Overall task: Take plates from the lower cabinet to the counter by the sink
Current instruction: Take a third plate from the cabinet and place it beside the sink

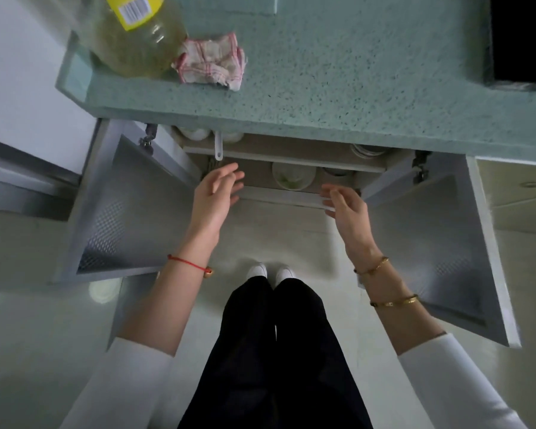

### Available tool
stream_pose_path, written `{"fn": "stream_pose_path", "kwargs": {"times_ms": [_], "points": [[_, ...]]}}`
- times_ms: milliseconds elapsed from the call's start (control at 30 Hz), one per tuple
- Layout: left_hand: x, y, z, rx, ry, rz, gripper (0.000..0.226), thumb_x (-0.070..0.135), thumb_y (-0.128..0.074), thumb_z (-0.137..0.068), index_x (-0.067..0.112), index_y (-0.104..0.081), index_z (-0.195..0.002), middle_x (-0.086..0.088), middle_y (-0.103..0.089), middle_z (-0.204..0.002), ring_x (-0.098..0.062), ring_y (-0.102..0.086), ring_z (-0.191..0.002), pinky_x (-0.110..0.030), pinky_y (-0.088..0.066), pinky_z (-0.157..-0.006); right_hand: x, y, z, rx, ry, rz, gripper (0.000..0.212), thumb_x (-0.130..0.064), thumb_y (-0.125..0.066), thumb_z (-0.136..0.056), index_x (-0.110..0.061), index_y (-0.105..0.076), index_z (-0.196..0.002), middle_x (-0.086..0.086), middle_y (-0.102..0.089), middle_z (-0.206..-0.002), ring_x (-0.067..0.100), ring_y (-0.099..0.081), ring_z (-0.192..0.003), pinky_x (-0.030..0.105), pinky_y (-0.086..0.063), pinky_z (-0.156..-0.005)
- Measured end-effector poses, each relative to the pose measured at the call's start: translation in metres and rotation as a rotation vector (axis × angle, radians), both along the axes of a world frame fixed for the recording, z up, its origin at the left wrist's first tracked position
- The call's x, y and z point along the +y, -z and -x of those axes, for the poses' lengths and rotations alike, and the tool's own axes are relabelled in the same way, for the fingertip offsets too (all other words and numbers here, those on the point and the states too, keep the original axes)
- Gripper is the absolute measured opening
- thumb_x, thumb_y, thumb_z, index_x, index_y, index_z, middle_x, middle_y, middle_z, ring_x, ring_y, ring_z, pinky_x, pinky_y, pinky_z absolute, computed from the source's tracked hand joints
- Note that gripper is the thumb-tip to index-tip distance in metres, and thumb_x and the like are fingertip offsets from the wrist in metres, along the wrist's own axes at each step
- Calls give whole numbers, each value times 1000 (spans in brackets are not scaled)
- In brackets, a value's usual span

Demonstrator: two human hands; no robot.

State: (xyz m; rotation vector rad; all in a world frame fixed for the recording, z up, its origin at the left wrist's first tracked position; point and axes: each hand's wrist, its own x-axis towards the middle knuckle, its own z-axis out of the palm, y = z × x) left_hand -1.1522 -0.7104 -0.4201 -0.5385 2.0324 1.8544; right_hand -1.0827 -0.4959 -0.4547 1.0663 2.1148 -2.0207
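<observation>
I look straight down at a lower cabinet (pixel 285 156) whose two doors stand wide open. A stack of pale plates or bowls (pixel 293 178) sits on its lower shelf, partly hidden under the shelf above. My left hand (pixel 215 195) hovers at the cabinet's front edge, left of the stack, fingers apart and holding nothing. My right hand (pixel 347 205) is just right of the stack, also spread and holding nothing. Above lies the speckled green counter (pixel 353 82).
The left door (pixel 127 212) and the right door (pixel 440 243) flank my arms. A large oil bottle (pixel 130 32) and a crumpled cloth (pixel 212 61) sit on the counter's left end. More dishes (pixel 367 150) and a white spoon handle (pixel 218 147) rest on the upper shelf. A dark sink opening (pixel 522 38) is at far right.
</observation>
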Motion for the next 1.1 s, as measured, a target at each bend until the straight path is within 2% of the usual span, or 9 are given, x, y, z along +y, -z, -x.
{"fn": "stream_pose_path", "kwargs": {"times_ms": [133, 300, 433, 567, 767, 833, 900, 1000, 1100], "points": [[2, 86, 30, -4, 55, 29, 29, 22, -52, -101, 20, -62, -128, 3, -71, -120, -12, -68, -109, -28, -55, -93, 5, 90, 21, -47, 6, -39, 22, -15, -46, -98, -19, -68, -100, -6, -69, -95, 15, -62, -94, 41, -52, -93], [12, 215, 74, -16, 77, 96, 24, 20, -53, -99, 19, -65, -120, 2, -72, -111, -16, -69, -105, -30, -55, -90, 14, 210, 56, -49, -19, -90, 24, -20, -49, -98, -33, -62, -82, 0, -65, -100, 21, -61, -98, 51, -48, -100], [26, 321, 107, -30, 83, 111, 26, 14, -47, -101, 8, -64, -120, 6, -65, -88, -11, -62, -81, -23, -50, -71, 27, 310, 87, -52, -2, -164, 23, -19, -51, -97, -34, -61, -82, -1, -64, -99, 22, -61, -100, 47, -50, -99], [42, 416, 141, -60, 154, 127, 32, 10, -46, -102, 1, -59, -130, -7, -63, -99, -6, -54, -71, -10, -45, -51, 47, 403, 121, -43, -4, -248, 20, -19, -49, -98, -14, -65, -108, 1, -60, -99, 18, -56, -94, 37, -48, -90], [75, 528, 202, -26, 283, 198, 33, 14, -40, -103, 10, -62, -127, -5, -61, -106, -15, -60, -89, -23, -49, -75, 76, 512, 180, -71, -46, -408, 29, -9, -46, -97, 2, -66, -116, 15, -66, -123, 29, -60, -115, 31, -43, -98], [84, 555, 218, -33, 299, 241, 26, 17, -42, -102, 21, -67, -97, -4, -63, -92, -22, -60, -94, -35, -54, -89, 85, 536, 195, -108, -71, -472, 30, -7, -44, -98, 2, -65, -118, 17, -63, -130, 31, -57, -121, 27, -39, -96], [92, 582, 229, -37, 322, 293, 32, 21, -44, -99, 30, -56, -71, -1, -59, -77, -23, -60, -90, -45, -52, -97, 94, 561, 209, -149, -91, -508, 26, -7, -43, -97, 1, -63, -111, 19, -63, -129, 32, -57, -120, 28, -38, -90], [100, 609, 242, -29, 336, 318, 30, 20, -47, -96, 29, -55, -68, -7, -62, -86, -24, -60, -89, -48, -53, -97, 101, 586, 226, -166, -118, -593, 17, -5, -45, -95, 1, -59, -101, 22, -63, -113, 37, -58, -113, 31, -36, -81], [106, 625, 254, -12, 360, 344, 23, 17, -50, -92, 21, -68, -78, -10, -68, -96, -26, -66, -94, -46, -55, -97, 103, 598, 235, -179, -99, -603, 32, -8, -45, -95, 7, -57, -121, 20, -60, -128, 37, -54, -121, 34, -42, -98]]}}
